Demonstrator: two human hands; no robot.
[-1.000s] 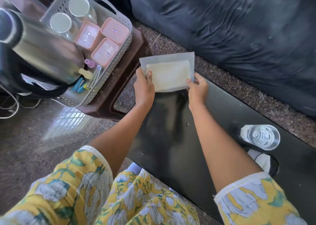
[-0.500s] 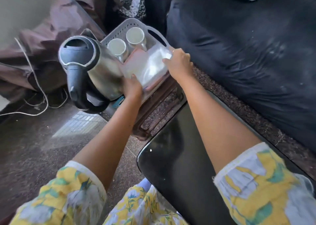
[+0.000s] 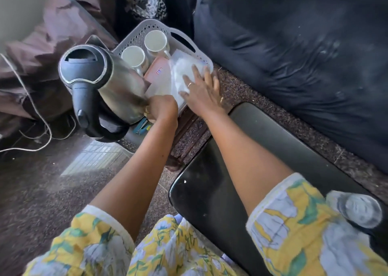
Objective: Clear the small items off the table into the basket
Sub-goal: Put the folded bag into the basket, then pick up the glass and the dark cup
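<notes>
The grey perforated basket (image 3: 151, 27) stands on a brown stool beyond the black table (image 3: 262, 170). Inside it are two white mugs (image 3: 132, 55), a pink lidded container (image 3: 158, 72) and a clear plastic packet (image 3: 180, 70) lying on top. My right hand (image 3: 201, 91) rests flat on the packet with its fingers spread. Curled at the packet's near corner, right beside the kettle, my left hand (image 3: 162, 107) seems to pinch that edge. A glass of water (image 3: 361, 209) stands on the table at the lower right.
A steel kettle (image 3: 109, 80) with a black handle fills the basket's left end. The brown stool (image 3: 189, 133) touches the table's far corner. A dark sofa (image 3: 294, 55) runs along the right. A white cable (image 3: 37, 116) lies on the floor at left.
Both hands carried the packet from above the table's far edge into the basket. My right hand has let go of its edge and now lies flat on top.
</notes>
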